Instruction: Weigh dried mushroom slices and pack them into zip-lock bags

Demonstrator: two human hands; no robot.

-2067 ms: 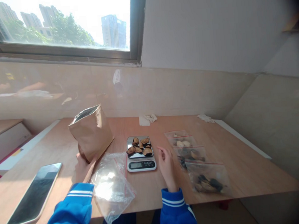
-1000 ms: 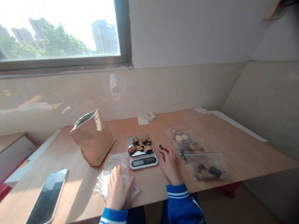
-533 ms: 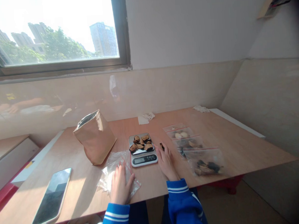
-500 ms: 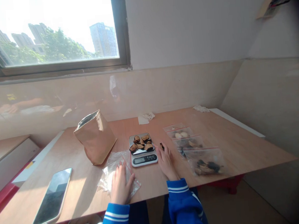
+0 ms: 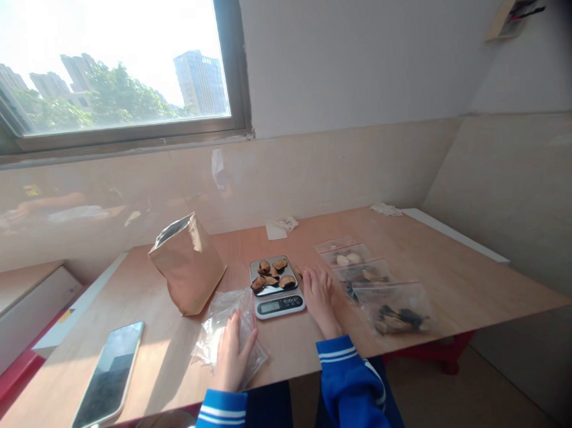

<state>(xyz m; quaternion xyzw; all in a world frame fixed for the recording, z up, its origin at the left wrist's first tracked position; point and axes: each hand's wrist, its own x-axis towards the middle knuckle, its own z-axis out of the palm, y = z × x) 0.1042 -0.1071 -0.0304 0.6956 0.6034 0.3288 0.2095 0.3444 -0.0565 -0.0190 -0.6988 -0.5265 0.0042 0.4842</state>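
Note:
My left hand (image 5: 234, 353) lies with fingers stretched out over a loose stack of clear zip bags (image 5: 215, 321). Just right of it stands a small digital kitchen scale (image 5: 279, 306); its display is too small to read. Several curled, dried brown pieces (image 5: 270, 279) with dark edges lie on the metal pan. My right hand (image 5: 321, 299) is at the scale's right side, fingers bent together. A small brown piece (image 5: 298, 271) shows at its fingertips, mostly hidden by them.
A brown paper bag (image 5: 190, 268) stands with its top open behind the zip bags. At left lies a phone (image 5: 109, 373) with a cable. Filled zip bags (image 5: 393, 304) overlap at right. Crumpled tissue (image 5: 284, 226) lies near the wall. The table's front edge (image 5: 296, 377) runs below my hands.
My right hand has closed its fingers more and sits slightly nearer the pan's right edge; the dark piece seen at its fingers is now mostly covered. My left hand stays on the bags.

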